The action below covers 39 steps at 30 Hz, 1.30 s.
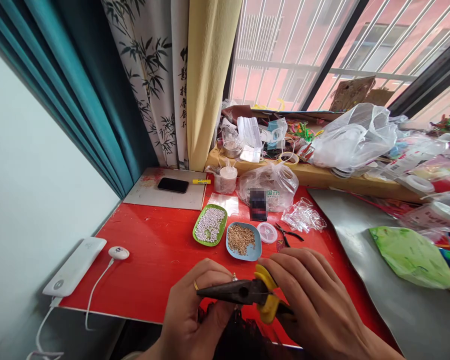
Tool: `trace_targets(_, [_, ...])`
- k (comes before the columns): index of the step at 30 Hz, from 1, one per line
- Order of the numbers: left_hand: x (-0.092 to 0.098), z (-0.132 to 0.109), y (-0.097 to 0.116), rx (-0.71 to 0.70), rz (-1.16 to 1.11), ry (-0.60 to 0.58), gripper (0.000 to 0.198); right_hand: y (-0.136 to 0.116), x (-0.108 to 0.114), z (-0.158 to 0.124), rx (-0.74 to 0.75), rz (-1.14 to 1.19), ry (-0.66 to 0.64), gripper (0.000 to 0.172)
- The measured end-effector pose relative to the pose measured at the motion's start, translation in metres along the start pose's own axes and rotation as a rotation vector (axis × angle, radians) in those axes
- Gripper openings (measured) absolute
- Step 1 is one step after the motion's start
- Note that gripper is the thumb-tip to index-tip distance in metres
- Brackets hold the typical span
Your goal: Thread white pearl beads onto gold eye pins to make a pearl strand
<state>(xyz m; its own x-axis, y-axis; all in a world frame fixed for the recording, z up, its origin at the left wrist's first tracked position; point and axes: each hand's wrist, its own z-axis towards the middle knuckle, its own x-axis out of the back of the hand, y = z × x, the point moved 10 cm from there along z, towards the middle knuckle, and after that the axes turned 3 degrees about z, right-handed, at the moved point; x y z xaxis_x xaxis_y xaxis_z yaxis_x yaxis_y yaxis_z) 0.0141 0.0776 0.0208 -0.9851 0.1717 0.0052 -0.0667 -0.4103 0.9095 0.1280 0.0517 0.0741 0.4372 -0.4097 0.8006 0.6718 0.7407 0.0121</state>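
Note:
My right hand point(315, 300) is closed round the yellow handles of a pair of long-nose pliers point(240, 291), whose dark jaws point left. My left hand point(195, 310), with a ring on one finger, is pinched near the jaw tips on a tiny gold piece point(234, 276) too small to name. Both hands hover over the near edge of the red table point(153, 260). Just beyond them stand a blue dish of gold beads point(243, 241) and a green dish of pearl beads point(210, 225).
A clear thread spool point(267, 232) and small black pliers point(287, 234) lie right of the dishes. Plastic bags point(270, 186) and clutter fill the window ledge. A phone point(173, 185) rests on a board, a white power bank point(75, 266) at the left edge, a green bag point(412, 256) right.

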Motion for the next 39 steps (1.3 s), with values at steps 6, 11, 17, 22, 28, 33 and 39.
trace_targets(6, [-0.004,0.000,-0.005,0.023,0.004,-0.020,0.010,0.005,-0.013,-0.002,-0.035,0.003,-0.055,0.020])
trace_targets(11, [-0.003,-0.003,-0.017,0.086,0.029,0.025,0.010,0.009,-0.022,-0.008,-0.096,0.071,-0.064,0.028])
trace_targets(17, [0.003,0.005,-0.021,0.130,0.113,0.054,0.010,0.016,-0.044,-0.017,-0.417,0.599,-0.156,0.014])
trace_targets(22, [0.003,-0.001,-0.036,0.333,-0.253,0.131,0.014,0.085,-0.053,-0.068,-0.820,0.652,-0.058,0.024])
trace_targets(28, [-0.001,-0.001,-0.042,0.398,-0.446,0.121,0.007,0.163,-0.108,-0.204,-1.266,0.220,-0.323,0.038])
trace_targets(33, [0.013,0.001,-0.036,0.260,-0.308,0.229,0.009,0.168,-0.130,-0.297,-1.493,-0.167,-0.483,0.025])
trace_targets(39, [0.004,0.007,-0.017,0.066,-0.021,0.081,0.028,0.151,-0.151,-0.319,-1.357,-0.322,-0.543,0.028])
